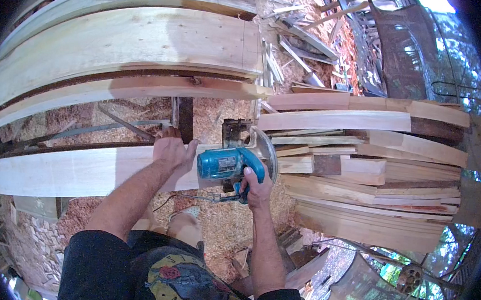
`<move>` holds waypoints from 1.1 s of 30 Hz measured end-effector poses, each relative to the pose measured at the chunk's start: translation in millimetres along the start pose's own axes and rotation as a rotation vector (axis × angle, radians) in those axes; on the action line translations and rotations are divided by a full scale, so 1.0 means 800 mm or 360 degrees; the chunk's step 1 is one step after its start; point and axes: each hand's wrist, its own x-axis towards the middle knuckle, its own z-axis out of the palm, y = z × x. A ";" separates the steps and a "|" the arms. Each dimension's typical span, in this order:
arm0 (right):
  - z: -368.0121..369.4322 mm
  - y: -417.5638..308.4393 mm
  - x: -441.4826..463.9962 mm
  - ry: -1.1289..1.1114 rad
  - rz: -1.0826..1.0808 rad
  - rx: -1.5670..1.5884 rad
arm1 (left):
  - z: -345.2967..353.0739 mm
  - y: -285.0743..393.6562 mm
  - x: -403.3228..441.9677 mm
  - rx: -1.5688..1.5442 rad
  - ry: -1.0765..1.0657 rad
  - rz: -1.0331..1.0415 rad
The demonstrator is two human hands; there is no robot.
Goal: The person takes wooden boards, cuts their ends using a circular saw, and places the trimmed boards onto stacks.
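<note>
One blue circular saw [216, 164] in the right hand [257, 189]

Bare wood, plastic, shiny metal
The circular saw [234, 159] has a smooth, plastic-looking blue housing [210, 164] and a shiny metal blade guard [271, 155]; the near-left board [83, 167] is smooth matt wood, the timber stack [350, 183] at right unvarnished wood, the shavings [218, 109] rough, the shirt [98, 268] matt cloth.
</note>
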 end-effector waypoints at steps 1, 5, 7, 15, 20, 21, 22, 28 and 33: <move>0.000 0.000 0.000 0.0004 0.0003 -0.0011 | 0.005 -0.002 0.001 0.0005 0.0015 0.0015; -0.003 0.003 0.000 0.0007 0.0000 -0.0022 | -0.001 0.002 -0.003 -0.0030 -0.0046 0.0001; -0.002 0.002 0.001 0.0005 -0.0012 -0.0021 | -0.010 0.005 -0.003 -0.0032 -0.0075 -0.0024; -0.006 0.001 -0.002 -0.0016 0.0018 -0.0004 | 0.001 0.003 -0.005 0.0033 0.0047 0.0020; -0.004 -0.004 -0.002 -0.0031 0.0004 0.0012 | 0.012 -0.004 -0.004 0.0068 0.0133 0.0124; -0.004 -0.004 -0.002 -0.0034 0.0003 0.0008 | 0.017 -0.007 -0.003 0.0059 0.0138 0.0124; -0.004 -0.004 -0.002 -0.0033 0.0007 0.0003 | 0.022 -0.009 -0.002 0.0051 0.0143 0.0124; -0.004 -0.006 -0.002 -0.0011 -0.0003 -0.0029 | -0.018 0.008 -0.009 -0.0066 -0.0021 -0.0015; -0.001 -0.008 -0.004 -0.0003 -0.0024 -0.0036 | -0.030 0.012 -0.010 -0.0152 -0.0114 -0.0020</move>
